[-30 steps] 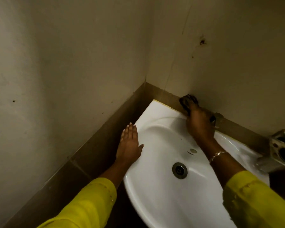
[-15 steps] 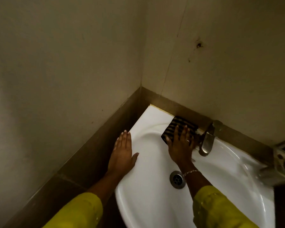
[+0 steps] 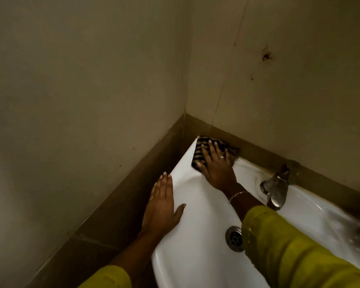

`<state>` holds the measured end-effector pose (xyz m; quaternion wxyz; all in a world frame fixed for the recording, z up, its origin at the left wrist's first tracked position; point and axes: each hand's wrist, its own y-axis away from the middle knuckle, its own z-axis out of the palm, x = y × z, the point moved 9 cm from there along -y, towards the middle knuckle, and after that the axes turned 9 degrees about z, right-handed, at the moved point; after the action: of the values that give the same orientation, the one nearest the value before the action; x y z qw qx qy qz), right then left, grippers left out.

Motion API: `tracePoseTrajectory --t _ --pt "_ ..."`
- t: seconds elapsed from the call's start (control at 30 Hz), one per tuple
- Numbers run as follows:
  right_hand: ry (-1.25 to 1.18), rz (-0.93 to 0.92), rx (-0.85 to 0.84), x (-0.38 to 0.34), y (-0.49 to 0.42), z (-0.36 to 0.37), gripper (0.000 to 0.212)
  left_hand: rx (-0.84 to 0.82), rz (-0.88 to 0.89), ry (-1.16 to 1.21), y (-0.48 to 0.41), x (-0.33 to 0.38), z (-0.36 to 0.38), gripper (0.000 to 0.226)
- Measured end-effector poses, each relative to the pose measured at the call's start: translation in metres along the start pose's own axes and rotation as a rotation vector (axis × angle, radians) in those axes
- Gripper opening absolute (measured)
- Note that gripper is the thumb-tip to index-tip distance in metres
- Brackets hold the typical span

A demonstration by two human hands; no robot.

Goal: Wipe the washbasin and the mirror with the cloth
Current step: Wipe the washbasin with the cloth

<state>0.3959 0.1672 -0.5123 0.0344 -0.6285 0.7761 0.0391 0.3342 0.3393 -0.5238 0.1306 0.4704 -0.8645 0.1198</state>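
- White washbasin: only the drain shows in my bowl.
- Striped cloth lies on its back corner rim, my right hand pressing flat, fingers spread.
- My left hand rests flat, released, on the rim.

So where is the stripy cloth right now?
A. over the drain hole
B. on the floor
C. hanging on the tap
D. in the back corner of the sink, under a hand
D: the right hand presses the striped cloth flat on the washbasin rim's back corner by the walls.
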Motion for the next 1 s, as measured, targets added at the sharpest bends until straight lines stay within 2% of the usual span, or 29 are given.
tracePoseTrajectory --t 0.1,0.2,0.3,0.47,0.57,0.67,0.73,0.83,1.0 --pt "-0.006 -0.087 0.005 -0.010 -0.009 -0.004 0.080 0.004 0.013 -0.002 0.000 0.000 0.002 0.084" --pt "-0.029 -0.168 -0.040 -0.025 -0.020 -0.006 0.097 0.008 0.019 -0.003 0.000 0.001 0.002 0.085" --pt "0.005 -0.211 -0.164 -0.043 -0.027 0.000 0.088 0.027 0.015 0.020 0.001 0.002 0.000 0.093" --pt "-0.047 -0.352 -0.091 -0.075 -0.002 0.003 0.086 0.089 -0.053 0.245 0.004 -0.001 -0.008 0.109" --pt "-0.140 -0.472 -0.079 -0.099 0.028 0.004 0.076 0.138 -0.050 0.293 0.004 0.002 -0.014 0.103" --pt "-0.213 -0.564 0.024 -0.116 0.059 0.006 0.065 0.209 -0.025 0.255 0.004 0.002 -0.021 0.093" --pt "-0.283 -0.564 0.062 -0.118 0.072 0.009 0.055 0.238 -0.014 0.235 0.005 0.003 -0.024 0.086" --pt "-0.365 -0.483 0.026 -0.120 0.070 0.004 0.049 0.284 0.002 0.241 0.007 0.005 -0.030 0.081" --pt "-0.222 -0.371 0.147 -0.135 0.058 -0.004 0.046 0.294 -0.020 0.215 0.007 0.002 -0.029 0.075"
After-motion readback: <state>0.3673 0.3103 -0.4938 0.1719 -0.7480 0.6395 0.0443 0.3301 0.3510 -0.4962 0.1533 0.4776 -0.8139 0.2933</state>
